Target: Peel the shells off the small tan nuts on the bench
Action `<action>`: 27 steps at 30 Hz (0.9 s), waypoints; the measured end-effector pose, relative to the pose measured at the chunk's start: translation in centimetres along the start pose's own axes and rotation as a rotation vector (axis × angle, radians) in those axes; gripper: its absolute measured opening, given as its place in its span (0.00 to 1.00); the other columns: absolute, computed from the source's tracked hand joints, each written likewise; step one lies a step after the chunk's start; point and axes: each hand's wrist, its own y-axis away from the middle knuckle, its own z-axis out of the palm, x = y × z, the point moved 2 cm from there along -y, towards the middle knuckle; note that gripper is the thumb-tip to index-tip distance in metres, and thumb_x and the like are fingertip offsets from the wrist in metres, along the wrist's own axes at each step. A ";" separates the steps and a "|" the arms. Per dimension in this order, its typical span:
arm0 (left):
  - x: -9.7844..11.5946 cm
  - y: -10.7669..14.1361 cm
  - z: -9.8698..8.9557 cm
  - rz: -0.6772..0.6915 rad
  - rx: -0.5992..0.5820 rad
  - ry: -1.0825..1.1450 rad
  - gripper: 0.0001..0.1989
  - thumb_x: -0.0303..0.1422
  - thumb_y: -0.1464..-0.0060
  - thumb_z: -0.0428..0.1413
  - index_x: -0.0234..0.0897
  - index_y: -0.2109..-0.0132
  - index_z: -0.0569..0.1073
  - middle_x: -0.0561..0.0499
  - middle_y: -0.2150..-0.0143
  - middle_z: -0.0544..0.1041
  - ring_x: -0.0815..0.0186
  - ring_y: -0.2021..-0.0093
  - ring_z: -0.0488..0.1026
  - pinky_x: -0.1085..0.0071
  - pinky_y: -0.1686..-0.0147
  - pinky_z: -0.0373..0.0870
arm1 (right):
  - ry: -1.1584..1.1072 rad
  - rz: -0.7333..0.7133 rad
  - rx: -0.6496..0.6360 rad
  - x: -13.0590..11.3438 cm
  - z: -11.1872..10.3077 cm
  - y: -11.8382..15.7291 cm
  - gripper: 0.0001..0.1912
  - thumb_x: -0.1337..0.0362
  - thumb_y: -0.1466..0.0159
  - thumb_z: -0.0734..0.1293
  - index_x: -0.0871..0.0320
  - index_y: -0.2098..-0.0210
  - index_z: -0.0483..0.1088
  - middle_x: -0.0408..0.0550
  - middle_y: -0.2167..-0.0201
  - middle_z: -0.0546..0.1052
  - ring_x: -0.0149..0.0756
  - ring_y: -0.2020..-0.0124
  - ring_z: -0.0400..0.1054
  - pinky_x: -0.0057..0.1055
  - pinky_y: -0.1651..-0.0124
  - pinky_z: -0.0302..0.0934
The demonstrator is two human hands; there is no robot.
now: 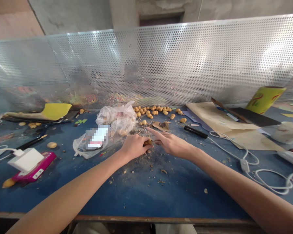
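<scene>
While the left grip (134,147) pinches a tan nut (147,141), right grip (171,145) open beside it

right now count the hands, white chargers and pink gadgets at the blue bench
hands: 2 (left hand, right hand)
white charger: 1
pink gadget: 1
total: 4

Left hand (134,147) grips a round tan nut (147,142) over a crumb-strewn blue table (146,201), right hand (171,144) beside it. More nuts (151,112) lie far beyond, by a clear plastic bag (117,120).
</scene>
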 end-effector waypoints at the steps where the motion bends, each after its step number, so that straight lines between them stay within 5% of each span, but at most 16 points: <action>1: 0.0 0.0 0.0 0.001 0.004 -0.002 0.15 0.47 0.41 0.54 0.43 0.62 0.79 0.50 0.71 0.80 0.61 0.70 0.75 0.70 0.74 0.63 | -0.002 -0.001 0.006 0.0 0.1 0.0 0.32 0.69 0.31 0.54 0.60 0.29 0.41 0.59 0.57 0.77 0.41 0.59 0.72 0.36 0.58 0.67; 27: 0.1 0.0 0.1 -0.008 0.012 -0.030 0.16 0.48 0.41 0.53 0.45 0.62 0.79 0.50 0.71 0.80 0.60 0.69 0.76 0.71 0.74 0.62 | -0.023 0.006 -0.030 0.4 0.2 0.1 0.31 0.64 0.29 0.54 0.57 0.29 0.41 0.56 0.62 0.76 0.40 0.63 0.70 0.35 0.62 0.64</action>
